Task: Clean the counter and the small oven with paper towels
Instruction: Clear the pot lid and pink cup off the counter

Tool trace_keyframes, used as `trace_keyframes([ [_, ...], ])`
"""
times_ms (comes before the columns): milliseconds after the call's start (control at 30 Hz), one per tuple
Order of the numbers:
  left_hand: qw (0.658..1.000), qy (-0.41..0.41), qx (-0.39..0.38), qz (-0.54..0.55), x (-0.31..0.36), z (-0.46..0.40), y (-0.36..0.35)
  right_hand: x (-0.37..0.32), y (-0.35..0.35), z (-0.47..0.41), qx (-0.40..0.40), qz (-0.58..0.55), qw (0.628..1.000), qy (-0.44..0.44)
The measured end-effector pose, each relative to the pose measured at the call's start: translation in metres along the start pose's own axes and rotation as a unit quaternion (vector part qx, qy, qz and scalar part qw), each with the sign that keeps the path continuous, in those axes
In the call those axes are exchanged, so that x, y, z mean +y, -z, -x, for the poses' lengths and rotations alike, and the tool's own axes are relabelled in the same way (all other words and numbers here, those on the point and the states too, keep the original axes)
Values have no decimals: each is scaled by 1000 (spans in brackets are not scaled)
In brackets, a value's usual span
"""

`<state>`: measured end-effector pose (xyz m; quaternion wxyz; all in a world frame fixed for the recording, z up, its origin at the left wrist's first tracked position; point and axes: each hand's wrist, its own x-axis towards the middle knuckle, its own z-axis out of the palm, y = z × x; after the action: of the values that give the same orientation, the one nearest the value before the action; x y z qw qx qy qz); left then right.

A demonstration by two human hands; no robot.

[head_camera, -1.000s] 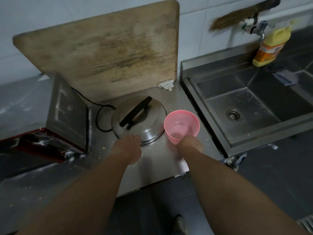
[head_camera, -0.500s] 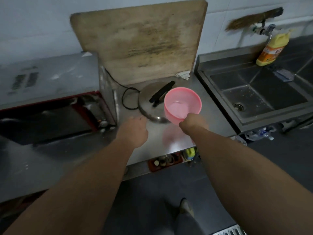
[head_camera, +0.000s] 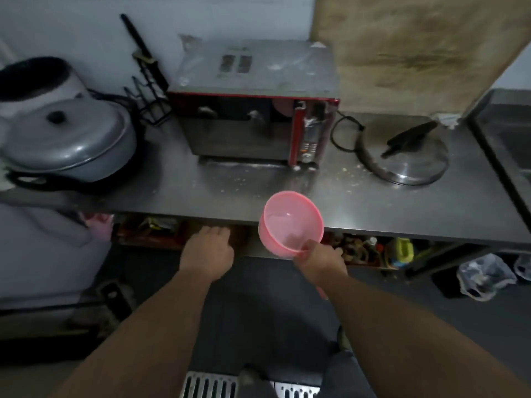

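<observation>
A small red-trimmed oven (head_camera: 253,110) stands at the back of the steel counter (head_camera: 359,202), its top dusty. Crumbs speckle the counter in front of it. My right hand (head_camera: 321,261) grips the handle of a pink plastic scoop (head_camera: 290,222), held tilted over the counter's front edge. My left hand (head_camera: 207,251) hovers below that edge, palm down, with nothing in it. No paper towel is visible.
A steel pan lid (head_camera: 402,156) with a black handle lies right of the oven beside a black cord (head_camera: 342,133). A big wooden board (head_camera: 408,50) leans on the wall. A lidded grey pot (head_camera: 63,139) sits left. Sink edge (head_camera: 500,139) far right. Cluttered shelf (head_camera: 367,251) below.
The pink scoop was lifted off the counter near the lid and carried left and back to the front edge. The view swung left; both hands pulled back from the counter.
</observation>
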<state>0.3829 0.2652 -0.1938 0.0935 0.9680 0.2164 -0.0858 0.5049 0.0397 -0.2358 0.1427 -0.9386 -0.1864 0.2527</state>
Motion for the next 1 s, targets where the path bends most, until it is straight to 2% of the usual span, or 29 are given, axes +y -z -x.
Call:
trace_keyframes([
  [233, 990, 94, -96, -50, -56, 47, -73, 6, -88, -9, -72, -6, 997, 1],
  [400, 980, 115, -155, -50, -45, 50, -147, 44, -122, -47, -97, 11, 995, -31],
  [533, 981, 90, -171, -32, -24, 22, -209, 81, -148, -88, -88, 21, 993, -80],
  [633, 983, 69, -167, -29, -5, -11, -252, 113, -170, -128, -86, 32, 990, -111],
  [733, 993, 49, -110, -17, 1, -47, -299, 143, -200, -176, -89, 38, 984, -147],
  [1000, 994, 31, -72, -77, -28, -133, -417, 203, -289, -307, -28, -19, 983, -181],
])
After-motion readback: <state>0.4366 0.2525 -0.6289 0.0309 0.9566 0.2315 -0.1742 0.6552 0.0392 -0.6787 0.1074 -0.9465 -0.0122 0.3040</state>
